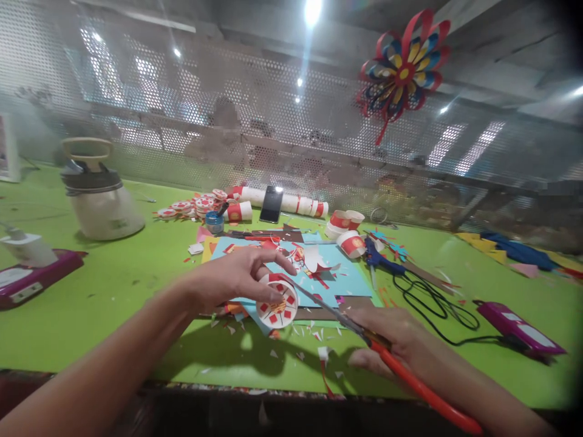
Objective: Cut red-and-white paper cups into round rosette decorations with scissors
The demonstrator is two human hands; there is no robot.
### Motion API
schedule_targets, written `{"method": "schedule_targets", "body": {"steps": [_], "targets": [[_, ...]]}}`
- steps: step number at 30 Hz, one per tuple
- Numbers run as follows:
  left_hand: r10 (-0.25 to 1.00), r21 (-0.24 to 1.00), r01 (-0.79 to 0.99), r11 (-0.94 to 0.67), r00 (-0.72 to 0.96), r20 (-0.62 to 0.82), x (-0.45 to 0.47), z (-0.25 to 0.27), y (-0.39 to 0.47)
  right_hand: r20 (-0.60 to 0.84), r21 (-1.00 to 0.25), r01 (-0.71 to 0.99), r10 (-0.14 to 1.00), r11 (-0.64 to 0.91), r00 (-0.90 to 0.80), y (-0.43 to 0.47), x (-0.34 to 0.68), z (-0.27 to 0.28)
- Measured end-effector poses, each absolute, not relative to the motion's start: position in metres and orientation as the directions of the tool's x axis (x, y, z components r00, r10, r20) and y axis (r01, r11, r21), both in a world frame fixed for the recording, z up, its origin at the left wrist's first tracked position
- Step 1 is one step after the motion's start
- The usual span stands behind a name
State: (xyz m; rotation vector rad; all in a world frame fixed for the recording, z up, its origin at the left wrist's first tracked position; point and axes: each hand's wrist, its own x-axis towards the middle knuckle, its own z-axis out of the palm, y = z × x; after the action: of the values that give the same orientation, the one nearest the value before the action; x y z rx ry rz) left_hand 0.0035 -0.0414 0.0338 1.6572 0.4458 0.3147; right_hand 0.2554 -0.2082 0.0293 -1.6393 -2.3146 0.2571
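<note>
A cut piece of paper cup [288,317], its round white bottom decorated with red shapes, is held between the thumb and fingers of my left hand [230,280]. My right hand [392,337] grips a pair of scissors [414,385] by the orange-red handles. Their blades point up and left, with the tips at the upper right edge of the cup piece; whether they touch it I cannot tell. Behind and beneath lie light blue paper sheets [355,276] strewn with red and white cut scraps [314,260].
A phone [271,204] leans on a row of stacked cups [291,200]. Cut cups [350,244] and a blue glue gun [381,261] lie to the right, its cord reaching a purple power strip [519,328]. A large jug [102,203] stands left, near an ink bottle [214,222].
</note>
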Motion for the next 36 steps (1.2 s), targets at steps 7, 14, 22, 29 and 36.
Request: {"method": "schedule_targets", "body": {"steps": [7, 14, 22, 29, 36], "targets": [[0.348, 0.956, 0.17, -0.239, 0.934, -0.079, 0.006, 0.04, -0.036, 0.096, -0.326, 0.883, 0.941, 0.338, -0.325, -0.212, 0.259, 0.032], [0.291, 0.948, 0.193, -0.254, 0.95, -0.115, 0.009, 0.045, -0.03, 0.067, -0.354, 0.879, 0.946, 0.319, -0.317, -0.207, 0.266, 0.025], [0.296, 0.939, 0.186, -0.289, 0.95, -0.097, 0.008, 0.05, -0.031, 0.074, -0.322, 0.893, 0.949, 0.313, -0.306, -0.206, 0.264, 0.027], [0.296, 0.937, 0.163, -0.31, 0.953, -0.068, 0.008, 0.046, -0.029, 0.067, -0.329, 0.899, 0.957, 0.288, -0.282, -0.206, 0.259, 0.028], [0.289, 0.933, 0.162, -0.322, 0.955, -0.066, 0.008, 0.046, -0.031, 0.044, -0.434, 0.851, 0.95, 0.297, -0.309, -0.207, 0.254, 0.039]]}}
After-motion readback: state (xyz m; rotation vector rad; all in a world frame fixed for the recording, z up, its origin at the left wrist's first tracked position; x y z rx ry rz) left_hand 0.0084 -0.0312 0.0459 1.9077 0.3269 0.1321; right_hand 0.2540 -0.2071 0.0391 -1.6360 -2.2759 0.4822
